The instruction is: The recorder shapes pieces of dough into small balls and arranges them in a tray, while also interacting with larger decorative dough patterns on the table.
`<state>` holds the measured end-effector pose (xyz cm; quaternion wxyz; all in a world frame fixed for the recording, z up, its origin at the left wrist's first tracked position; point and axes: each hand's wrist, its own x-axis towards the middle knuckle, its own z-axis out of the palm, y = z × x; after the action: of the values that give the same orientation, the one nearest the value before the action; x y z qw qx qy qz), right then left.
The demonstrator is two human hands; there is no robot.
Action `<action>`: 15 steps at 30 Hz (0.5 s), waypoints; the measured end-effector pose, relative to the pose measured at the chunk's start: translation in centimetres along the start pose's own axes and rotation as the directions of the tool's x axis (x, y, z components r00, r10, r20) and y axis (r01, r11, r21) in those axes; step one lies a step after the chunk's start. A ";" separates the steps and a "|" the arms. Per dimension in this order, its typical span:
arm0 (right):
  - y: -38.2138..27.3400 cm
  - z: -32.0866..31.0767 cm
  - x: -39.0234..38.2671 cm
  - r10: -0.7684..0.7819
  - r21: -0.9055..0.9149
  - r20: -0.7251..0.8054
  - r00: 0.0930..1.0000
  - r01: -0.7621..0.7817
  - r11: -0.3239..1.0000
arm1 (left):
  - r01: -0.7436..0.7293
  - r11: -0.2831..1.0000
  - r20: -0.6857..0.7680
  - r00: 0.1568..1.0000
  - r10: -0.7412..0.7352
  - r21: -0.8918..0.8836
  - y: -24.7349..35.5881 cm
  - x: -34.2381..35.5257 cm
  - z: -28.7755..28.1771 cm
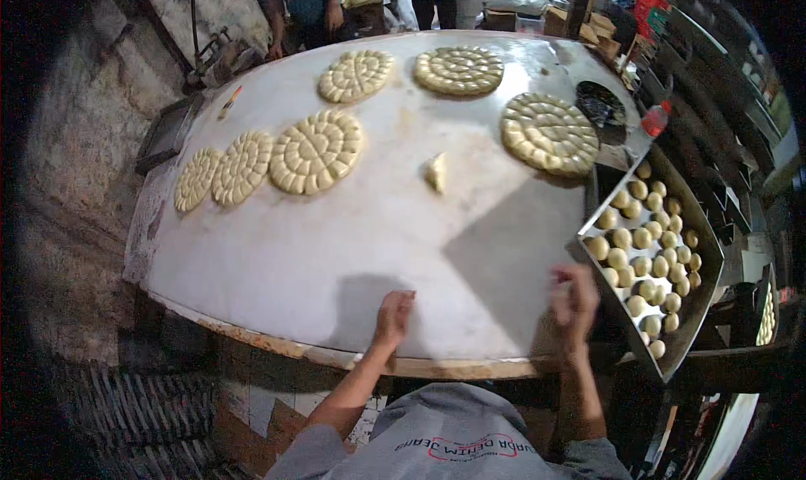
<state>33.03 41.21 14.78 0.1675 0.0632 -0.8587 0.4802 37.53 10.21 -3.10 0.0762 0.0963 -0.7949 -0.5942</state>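
My left hand (395,319) hovers over the near edge of the white tabletop (277,253), its fingers curled together with nothing showing in them. Farther right, my right hand (575,302) is raised near the tray; motion smears its fingers, so their grip is unclear. Beside it leans a metal tray (708,291) holding many round dough balls (642,238). A small pale piece of dough (437,173) lies alone mid-table, beyond both hands.
Scored dough rounds lie on the table: one large round (316,151) at left, another (550,133) at right, several more around them. A dark round pan (600,102) and a red-capped bottle (655,119) stand at far right. People (306,10) stand beyond the far edge.
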 end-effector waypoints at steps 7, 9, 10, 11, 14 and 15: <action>5.9 24.5 5.4 0.046 -0.272 0.125 0.991 -0.010 0.962 | -0.105 0.993 0.133 0.985 0.112 -0.054 0.9 4.5 -4.0; 8.0 28.8 11.9 0.034 -0.377 -0.050 0.998 -0.050 0.925 | -0.057 0.992 0.154 0.985 0.074 -0.110 1.7 4.6 -5.4; 6.9 30.9 14.3 -0.014 -0.483 -0.055 0.998 -0.014 0.876 | -0.099 0.990 0.128 0.986 0.111 -0.100 2.0 4.6 -6.4; 5.3 32.9 15.4 -0.012 -0.600 -0.099 0.995 -0.050 0.799 | -0.137 0.987 0.097 0.985 0.145 -0.087 2.0 4.5 -7.1; 4.8 35.7 16.4 0.046 -0.623 -0.126 0.991 -0.115 0.774 | -0.135 0.979 0.052 0.988 0.144 -0.152 1.0 4.8 -6.4; 4.8 35.1 15.3 0.038 -0.433 -0.157 0.987 -0.104 0.895 | -0.102 0.976 0.044 0.993 0.112 -0.194 1.7 5.0 -6.8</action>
<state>9.47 14.86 -0.66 0.2216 -0.0427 -0.9322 0.2829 34.18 3.10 0.52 0.0953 0.0292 -0.7399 -0.6653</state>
